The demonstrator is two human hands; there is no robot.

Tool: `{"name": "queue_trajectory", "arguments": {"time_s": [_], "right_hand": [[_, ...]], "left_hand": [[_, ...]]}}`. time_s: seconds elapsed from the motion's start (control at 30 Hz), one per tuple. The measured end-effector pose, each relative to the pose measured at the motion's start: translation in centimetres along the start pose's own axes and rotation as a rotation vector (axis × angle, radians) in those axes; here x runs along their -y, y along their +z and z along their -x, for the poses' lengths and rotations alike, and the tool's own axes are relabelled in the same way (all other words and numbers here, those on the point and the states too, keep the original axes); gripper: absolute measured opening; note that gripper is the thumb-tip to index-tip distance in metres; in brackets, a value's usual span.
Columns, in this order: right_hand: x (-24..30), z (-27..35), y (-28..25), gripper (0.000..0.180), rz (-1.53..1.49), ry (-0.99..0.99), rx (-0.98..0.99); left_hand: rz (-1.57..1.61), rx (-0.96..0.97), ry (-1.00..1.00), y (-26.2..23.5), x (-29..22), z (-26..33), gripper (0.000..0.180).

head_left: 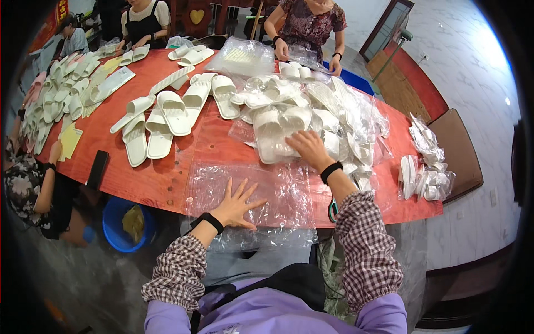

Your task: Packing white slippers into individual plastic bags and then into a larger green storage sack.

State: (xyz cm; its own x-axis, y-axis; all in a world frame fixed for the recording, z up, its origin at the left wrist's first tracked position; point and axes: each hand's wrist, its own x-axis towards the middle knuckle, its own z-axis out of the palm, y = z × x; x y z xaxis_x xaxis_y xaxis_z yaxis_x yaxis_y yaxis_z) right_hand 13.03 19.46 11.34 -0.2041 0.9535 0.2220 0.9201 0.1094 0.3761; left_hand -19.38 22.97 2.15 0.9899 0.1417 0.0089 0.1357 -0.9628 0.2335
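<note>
My left hand [233,208] lies flat with fingers spread on clear plastic bags [281,192] at the table's near edge, part of which hangs over that edge. Beyond it, my right hand [309,149] rests with outstretched fingers on the near end of a pair of white slippers in a clear bag [268,135]. That pair sits at the front of a heap of bagged white slippers [334,106]. Loose white slippers [173,113] lie to the left of the heap. Dark-handled scissors [332,210] show partly beside my right forearm.
The red table [133,172] also bears a stack of clear bags [243,57], a slipper pile [61,92], yellow cards [70,142] and a black oblong object [98,169]. Bagged slippers [428,181] lie at the right edge. A blue bucket [127,229] stands below. Other people work around the table.
</note>
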Motion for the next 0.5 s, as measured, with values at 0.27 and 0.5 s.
{"name": "queue_trajectory", "arguments": {"time_s": [0.27,0.5], "right_hand": [[-1.3,-6.3,-13.3,0.014,-0.41,0.259,-0.473],[6.4,0.3,-22.5,0.026,-0.196,0.122,-0.625]], "left_hand": [[0.036,-0.01,-0.053,0.3,0.2,-0.2,0.077],[-0.007,-0.198,-0.111,1.2,0.2,-0.9,0.061]]}}
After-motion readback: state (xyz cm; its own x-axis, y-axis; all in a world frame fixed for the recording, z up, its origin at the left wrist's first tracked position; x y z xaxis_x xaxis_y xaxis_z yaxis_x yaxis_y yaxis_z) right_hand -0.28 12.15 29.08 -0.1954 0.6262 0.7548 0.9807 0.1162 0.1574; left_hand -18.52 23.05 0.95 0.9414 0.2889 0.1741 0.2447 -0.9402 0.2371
